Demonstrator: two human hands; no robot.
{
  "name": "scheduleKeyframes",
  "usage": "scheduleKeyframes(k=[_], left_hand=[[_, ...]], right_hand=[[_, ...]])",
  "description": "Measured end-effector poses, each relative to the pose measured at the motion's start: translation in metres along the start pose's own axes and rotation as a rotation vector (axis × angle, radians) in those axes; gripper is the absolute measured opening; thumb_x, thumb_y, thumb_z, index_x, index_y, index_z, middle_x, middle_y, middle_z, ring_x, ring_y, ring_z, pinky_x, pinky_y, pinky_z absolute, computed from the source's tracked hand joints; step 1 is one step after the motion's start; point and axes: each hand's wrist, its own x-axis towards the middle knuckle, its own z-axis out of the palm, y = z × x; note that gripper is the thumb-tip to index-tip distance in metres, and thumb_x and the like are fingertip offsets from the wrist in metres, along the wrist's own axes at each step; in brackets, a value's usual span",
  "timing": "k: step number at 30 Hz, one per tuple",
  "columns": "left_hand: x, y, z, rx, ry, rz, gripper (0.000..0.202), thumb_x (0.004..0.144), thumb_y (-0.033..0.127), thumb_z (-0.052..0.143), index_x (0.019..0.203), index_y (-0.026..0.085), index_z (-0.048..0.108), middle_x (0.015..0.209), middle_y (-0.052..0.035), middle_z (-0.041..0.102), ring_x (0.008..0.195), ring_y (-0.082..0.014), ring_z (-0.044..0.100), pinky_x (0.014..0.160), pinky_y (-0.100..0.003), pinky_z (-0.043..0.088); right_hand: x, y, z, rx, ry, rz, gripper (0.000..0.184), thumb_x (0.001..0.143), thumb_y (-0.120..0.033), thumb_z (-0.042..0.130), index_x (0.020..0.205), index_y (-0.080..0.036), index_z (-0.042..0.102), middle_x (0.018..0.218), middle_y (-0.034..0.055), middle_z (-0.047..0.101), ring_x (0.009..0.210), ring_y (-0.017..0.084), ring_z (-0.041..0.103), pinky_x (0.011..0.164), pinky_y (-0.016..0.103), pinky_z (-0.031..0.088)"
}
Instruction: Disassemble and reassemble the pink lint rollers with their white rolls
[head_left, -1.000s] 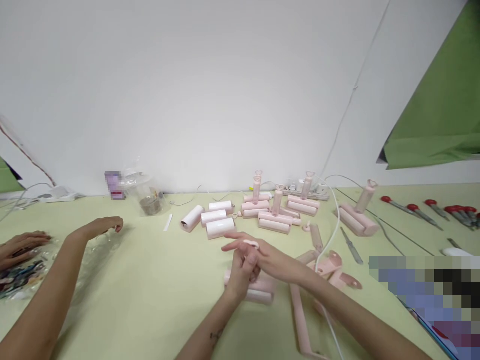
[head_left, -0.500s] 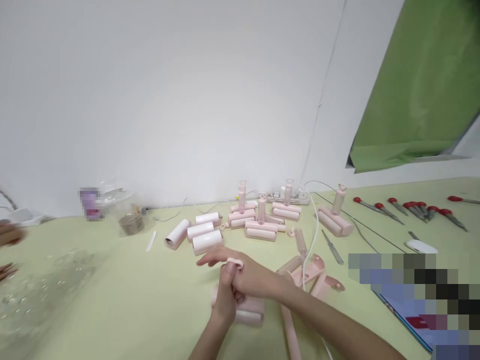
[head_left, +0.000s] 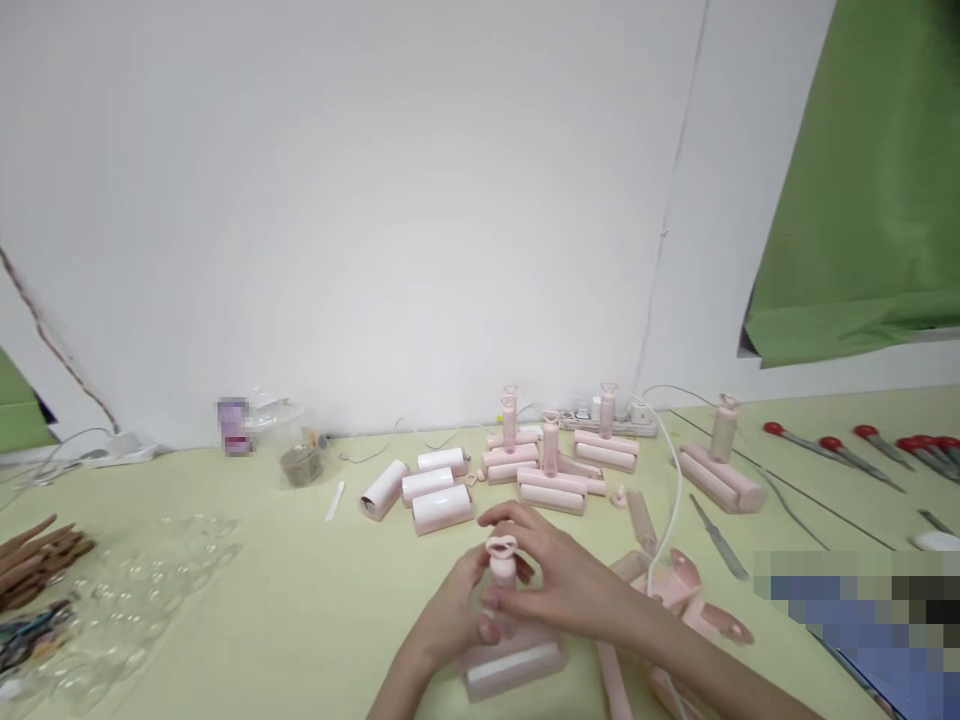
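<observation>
A pink lint roller (head_left: 514,668) lies in front of me, its handle upright and topped by a heart-shaped loop. My left hand (head_left: 448,612) is curled round the handle from the left, thumb low against it. From the right, my right hand (head_left: 562,575) wraps the same handle, thumb and fingers either side of it below the loop. Parts of the handle are hidden behind the fingers. Right of my hands lie loose pink handle parts (head_left: 677,578) and a clear pinkish tube (head_left: 641,520).
White rolls (head_left: 442,508) lie beyond my hands. Several standing pink lint rollers (head_left: 551,490) are near a power strip (head_left: 637,425). A white cable (head_left: 677,490) runs among the parts. A grey blade (head_left: 718,538) and red-ended tools (head_left: 862,465) lie right; bubble wrap (head_left: 142,590) lies left.
My right hand has moved from over the top of the handle to its side, so the heart loop now shows. The view has shifted left.
</observation>
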Motion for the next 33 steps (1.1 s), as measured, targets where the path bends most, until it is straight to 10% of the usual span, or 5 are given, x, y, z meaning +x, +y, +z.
scheduleKeyframes(k=[7,12,22,27,33], left_hand=[[0.014,-0.036,-0.095,0.424,0.782,-0.155,0.050,0.070,0.047,0.047,0.108,0.015,0.043,0.119,-0.0134,0.046,0.117,-0.0282,0.037,0.097,-0.039,0.028],[0.032,-0.075,-0.137,0.523,0.837,-0.388,0.077,0.050,0.030,0.068,0.115,0.010,0.032,0.117,-0.0187,0.045,0.118,-0.0341,0.035,0.095,-0.043,0.029],[-0.070,-0.082,-0.118,0.490,0.771,-0.424,0.053,0.051,0.033,0.062,0.095,0.017,0.036,0.080,-0.0052,0.057,0.076,-0.0235,0.057,0.066,-0.031,0.045],[-0.103,-0.060,-0.093,0.151,0.848,-0.330,0.053,0.050,0.038,0.067,0.093,0.019,0.045,0.084,-0.0042,0.055,0.072,-0.0210,0.058,0.059,-0.029,0.047],[-0.082,-0.014,-0.079,-0.059,0.767,-0.340,0.062,0.047,0.037,0.074,0.101,0.018,0.049,0.095,-0.0066,0.060,0.085,-0.0214,0.059,0.071,-0.030,0.049]], right_hand=[[0.035,-0.003,-0.039,0.073,0.051,0.027,0.026,0.077,-0.042,0.053,0.086,-0.017,0.058,0.079,0.0029,0.060,0.070,0.018,0.056,0.063,0.029,0.043],[0.121,-0.007,-0.040,0.349,0.312,-0.172,0.023,0.073,-0.033,0.058,0.089,-0.017,0.053,0.092,0.0043,0.058,0.078,0.016,0.057,0.071,0.030,0.043],[0.254,0.018,0.073,0.389,0.220,-0.109,0.024,0.084,-0.025,0.051,0.106,-0.014,0.051,0.107,0.0067,0.054,0.090,0.018,0.055,0.076,0.038,0.046],[0.249,0.033,0.089,0.387,0.110,-0.002,0.034,0.083,-0.026,0.052,0.116,-0.016,0.045,0.114,0.0081,0.050,0.097,0.022,0.052,0.082,0.044,0.042],[0.174,0.029,0.048,0.474,0.041,0.057,0.060,0.077,-0.032,0.058,0.128,-0.020,0.030,0.133,0.0111,0.032,0.122,0.022,0.029,0.101,0.039,0.023]])
